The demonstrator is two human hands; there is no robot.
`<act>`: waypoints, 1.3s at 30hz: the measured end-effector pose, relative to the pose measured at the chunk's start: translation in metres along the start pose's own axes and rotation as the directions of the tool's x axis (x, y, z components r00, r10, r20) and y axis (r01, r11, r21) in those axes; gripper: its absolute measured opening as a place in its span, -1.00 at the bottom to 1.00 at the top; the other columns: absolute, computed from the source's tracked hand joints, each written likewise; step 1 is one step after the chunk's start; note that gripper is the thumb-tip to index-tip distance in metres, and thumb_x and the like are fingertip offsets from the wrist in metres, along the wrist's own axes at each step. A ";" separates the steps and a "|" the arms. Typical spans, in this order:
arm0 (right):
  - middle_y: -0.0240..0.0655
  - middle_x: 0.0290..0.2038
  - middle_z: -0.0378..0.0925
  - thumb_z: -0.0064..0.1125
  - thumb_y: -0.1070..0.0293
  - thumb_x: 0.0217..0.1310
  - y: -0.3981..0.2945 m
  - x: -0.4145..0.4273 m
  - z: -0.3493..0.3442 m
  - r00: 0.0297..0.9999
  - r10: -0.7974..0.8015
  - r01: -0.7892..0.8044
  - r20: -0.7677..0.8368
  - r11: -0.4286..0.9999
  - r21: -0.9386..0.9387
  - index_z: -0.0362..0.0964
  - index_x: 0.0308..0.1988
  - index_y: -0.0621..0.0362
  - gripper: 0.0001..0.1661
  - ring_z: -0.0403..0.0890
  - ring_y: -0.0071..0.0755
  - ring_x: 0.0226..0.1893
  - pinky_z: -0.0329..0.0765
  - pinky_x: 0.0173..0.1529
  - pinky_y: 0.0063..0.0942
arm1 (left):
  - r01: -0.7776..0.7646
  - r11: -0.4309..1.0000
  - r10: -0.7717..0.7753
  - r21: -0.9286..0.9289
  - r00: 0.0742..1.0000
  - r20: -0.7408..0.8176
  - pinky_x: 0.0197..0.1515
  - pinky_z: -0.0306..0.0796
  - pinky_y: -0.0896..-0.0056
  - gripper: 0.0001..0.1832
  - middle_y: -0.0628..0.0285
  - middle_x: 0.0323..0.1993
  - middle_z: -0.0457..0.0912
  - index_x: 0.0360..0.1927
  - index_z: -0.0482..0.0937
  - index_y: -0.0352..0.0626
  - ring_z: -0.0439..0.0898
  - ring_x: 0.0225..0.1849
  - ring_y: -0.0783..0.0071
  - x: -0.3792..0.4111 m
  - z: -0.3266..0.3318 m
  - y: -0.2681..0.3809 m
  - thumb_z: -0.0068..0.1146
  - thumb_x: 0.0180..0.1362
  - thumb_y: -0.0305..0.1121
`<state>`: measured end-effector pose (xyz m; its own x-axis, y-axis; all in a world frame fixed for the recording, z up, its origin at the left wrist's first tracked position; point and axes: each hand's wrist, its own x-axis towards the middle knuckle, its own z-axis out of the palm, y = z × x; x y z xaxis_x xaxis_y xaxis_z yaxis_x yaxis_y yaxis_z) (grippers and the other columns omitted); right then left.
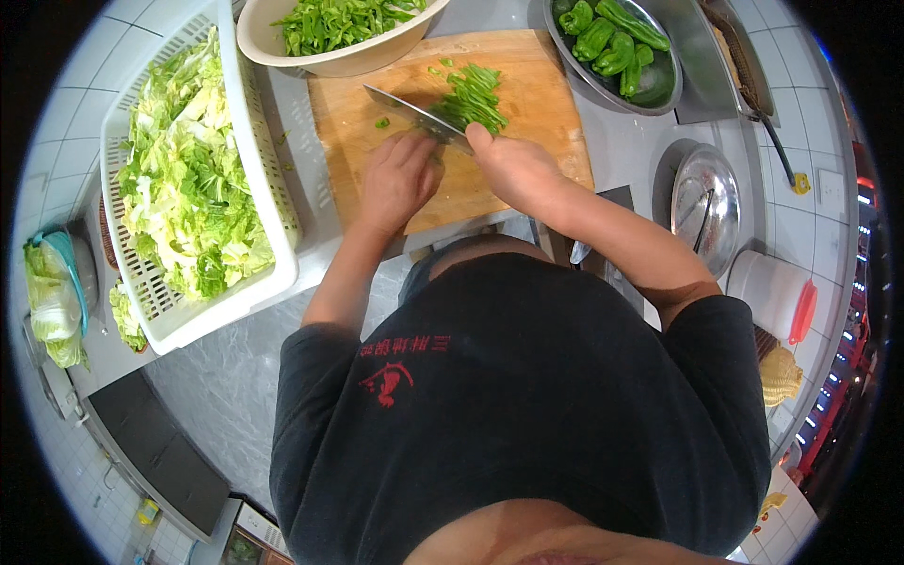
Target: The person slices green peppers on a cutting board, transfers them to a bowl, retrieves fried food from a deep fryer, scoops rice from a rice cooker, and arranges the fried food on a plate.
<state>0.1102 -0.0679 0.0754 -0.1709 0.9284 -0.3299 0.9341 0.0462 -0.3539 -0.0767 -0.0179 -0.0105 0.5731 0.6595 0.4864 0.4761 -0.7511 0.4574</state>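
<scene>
My right hand (512,166) is closed round the handle of a kitchen cleaver (417,115), its blade slanting to the upper left over a wooden cutting board (353,191). Close against the near side of the blade, my left hand (404,173) lies low on the board with bent fingers; what is under its fingertips is hidden. Sliced green pepper strips (474,95) lie in a pile just beyond the blade. Small green bits lie to the left. Behind the board, a cream bowl (353,60) holds more cut green strips. Whole green peppers (613,46) rest in a metal bowl (653,95) at upper right.
A white plastic basket (247,296) of chopped cabbage (198,183) stands at left. On the right are a round metal lid or pan (706,212), a white container with a red lid (770,293) and a metal tray (699,63) with a black-handled tool.
</scene>
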 end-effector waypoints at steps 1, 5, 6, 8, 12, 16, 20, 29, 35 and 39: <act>0.10 -0.34 0.54 -0.26 0.33 0.31 -0.002 0.000 -0.001 1.000 0.005 -0.005 0.016 1.000 0.008 0.17 -0.16 0.25 -0.78 0.56 0.25 -0.29 0.45 -0.18 0.04 | 0.011 1.000 -0.010 -0.022 1.000 0.022 -0.03 0.43 0.20 -0.75 0.10 -0.12 0.56 -0.24 0.60 -0.23 0.52 -0.10 0.08 0.001 0.005 -0.001 0.19 -0.07 -0.53; 0.15 -0.45 0.51 -0.08 0.38 0.28 0.014 -0.012 0.007 0.997 0.077 -0.076 -0.002 0.992 0.103 0.13 -0.12 0.27 -0.75 0.55 0.27 -0.36 0.42 -0.32 0.06 | -0.023 1.000 0.022 -0.021 0.997 -0.070 -0.16 0.46 0.24 -0.83 0.16 -0.18 0.56 -0.32 0.58 -0.20 0.55 -0.21 0.15 -0.002 0.012 -0.005 0.16 -0.05 -0.52; 0.15 -0.46 0.50 -0.07 0.37 0.29 0.022 -0.022 0.004 0.998 0.062 -0.060 -0.022 0.995 0.085 0.12 -0.13 0.27 -0.75 0.54 0.27 -0.36 0.42 -0.32 0.07 | -0.030 0.999 0.028 -0.023 0.996 -0.085 -0.17 0.46 0.24 -0.84 0.16 -0.19 0.57 -0.32 0.58 -0.21 0.55 -0.22 0.15 -0.002 0.014 -0.006 0.16 -0.05 -0.52; 0.16 -0.43 0.50 -0.07 0.36 0.27 0.027 -0.029 -0.001 0.996 0.089 -0.088 -0.012 0.994 0.070 0.15 -0.16 0.27 -0.76 0.54 0.27 -0.34 0.41 -0.28 0.06 | -0.041 0.999 0.038 -0.025 0.992 -0.117 -0.18 0.47 0.24 -0.84 0.15 -0.20 0.57 -0.32 0.58 -0.21 0.56 -0.23 0.14 -0.001 0.015 -0.006 0.16 -0.04 -0.53; 0.17 -0.38 0.51 -0.09 0.38 0.21 0.022 -0.035 -0.016 0.995 0.102 -0.103 0.016 0.991 0.085 0.20 -0.20 0.27 -0.80 0.55 0.25 -0.29 0.42 -0.21 0.05 | -0.021 0.999 0.019 -0.026 0.995 -0.101 -0.18 0.47 0.25 -0.86 0.14 -0.20 0.56 -0.34 0.57 -0.22 0.56 -0.22 0.13 -0.001 0.014 -0.004 0.15 -0.04 -0.53; 0.15 -0.42 0.51 -0.09 0.40 0.20 0.019 -0.032 -0.023 0.999 0.029 -0.031 0.044 0.999 0.044 0.19 -0.22 0.27 -0.81 0.55 0.24 -0.31 0.42 -0.22 0.07 | -0.011 1.000 0.009 -0.021 0.996 -0.091 -0.18 0.47 0.24 -0.86 0.13 -0.20 0.56 -0.34 0.56 -0.22 0.56 -0.22 0.13 -0.003 0.015 -0.005 0.15 -0.04 -0.53; 0.15 -0.42 0.51 -0.11 0.42 0.20 0.021 -0.028 -0.026 0.998 -0.018 0.012 0.068 0.997 0.076 0.18 -0.20 0.28 -0.81 0.56 0.25 -0.32 0.43 -0.23 0.06 | 0.005 1.000 -0.008 -0.031 0.996 -0.089 -0.16 0.46 0.22 -0.86 0.12 -0.19 0.56 -0.34 0.56 -0.23 0.55 -0.21 0.12 -0.002 0.012 -0.001 0.15 -0.04 -0.52; 0.12 -0.48 0.51 -0.01 0.36 0.26 0.014 -0.001 0.012 0.994 -0.045 0.054 -0.095 0.994 0.091 0.14 -0.19 0.27 -0.74 0.52 0.31 -0.38 0.41 -0.28 0.07 | 0.007 1.000 -0.009 -0.025 0.998 -0.062 -0.15 0.46 0.21 -0.85 0.11 -0.18 0.56 -0.33 0.56 -0.24 0.55 -0.20 0.10 0.000 0.011 -0.002 0.15 -0.04 -0.52; 0.15 -0.44 0.50 0.02 0.33 0.25 0.037 -0.028 0.008 0.993 0.074 -0.057 -0.092 0.982 0.180 0.16 -0.17 0.28 -0.72 0.52 0.32 -0.35 0.41 -0.25 0.07 | 0.103 0.991 -0.104 -0.086 0.995 -0.002 -0.05 0.46 0.21 -0.79 0.10 -0.10 0.58 -0.25 0.59 -0.21 0.55 -0.11 0.05 -0.006 0.012 -0.006 0.12 -0.01 -0.54; 0.16 -0.41 0.50 0.02 0.33 0.23 0.041 -0.040 0.002 0.983 0.130 -0.101 -0.127 0.972 0.213 0.17 -0.17 0.28 -0.71 0.52 0.31 -0.33 0.41 -0.23 0.08 | 0.107 0.970 -0.095 -0.217 0.993 0.062 0.15 0.36 0.24 -0.69 0.06 0.06 0.54 -0.13 0.59 -0.18 0.49 0.12 0.11 0.002 -0.010 -0.011 0.04 0.03 -0.63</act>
<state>0.1550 -0.1038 0.0726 -0.0067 0.9657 -0.2594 0.8582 -0.1276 -0.4972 -0.0878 -0.0080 -0.0077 0.5658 0.7248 0.3932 0.3780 -0.6518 0.6575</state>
